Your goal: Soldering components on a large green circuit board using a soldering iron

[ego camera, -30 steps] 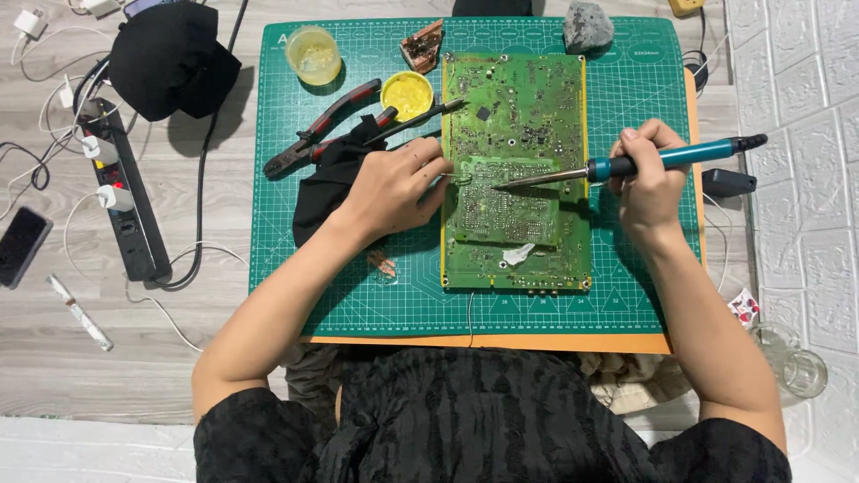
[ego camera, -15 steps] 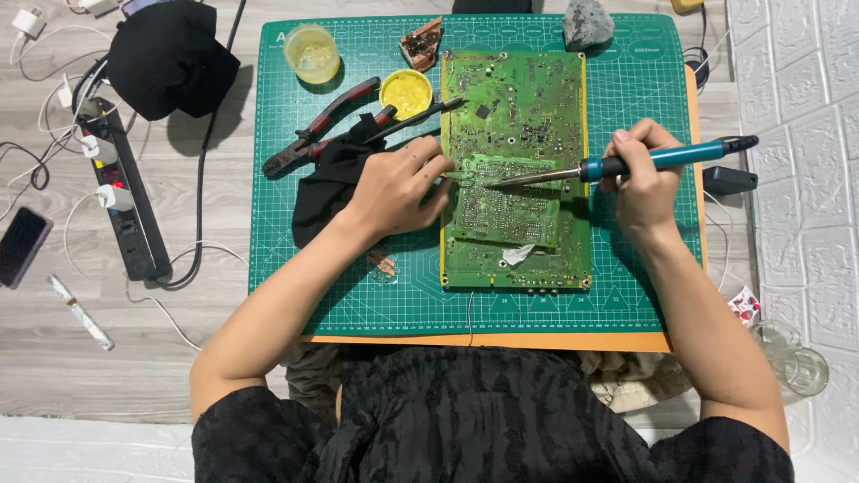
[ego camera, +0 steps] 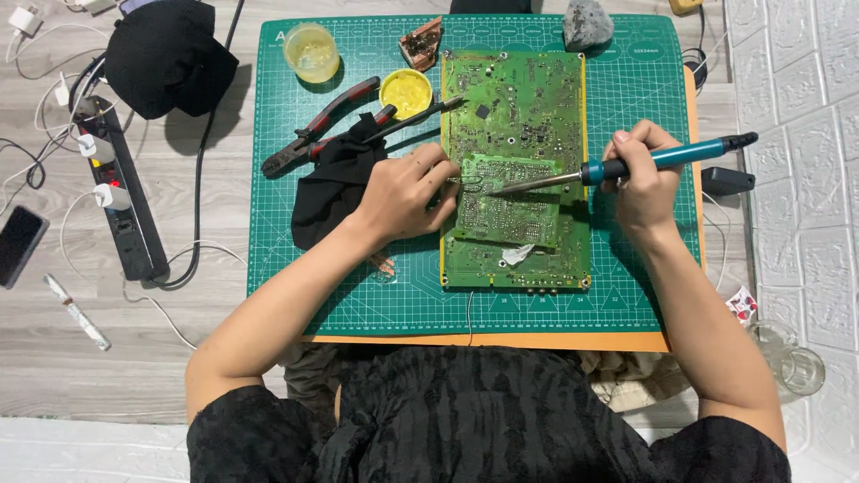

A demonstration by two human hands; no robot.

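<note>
I see my right hand [ego camera: 642, 179] closed around the teal handle of a soldering iron [ego camera: 626, 167], held like a pen, with the metal tip reaching left onto the small green circuit board [ego camera: 506, 201] that lies on top of the large green circuit board [ego camera: 519, 116]. My left hand [ego camera: 403, 192] rests at the left edge of the small board, fingers curled together and pinching something thin at the board's far left corner, just beside the iron's tip; what it pinches is too small to tell. Both boards sit on the green cutting mat [ego camera: 304, 277], right of its middle. Under my left wrist lies a black cloth [ego camera: 331, 192], and just far of it are red-handled pliers [ego camera: 322, 125] and a small yellow tin [ego camera: 405, 92]. A clear yellowish cup [ego camera: 311, 52] stands near the mat's far left corner, and a grey stone [ego camera: 586, 24] sits at the far edge by the large board. Off the mat to the left are a black cap [ego camera: 165, 55], a black power strip [ego camera: 125, 210] with plugs in it, and a dark phone [ego camera: 18, 246] at the left edge of the view.
</note>
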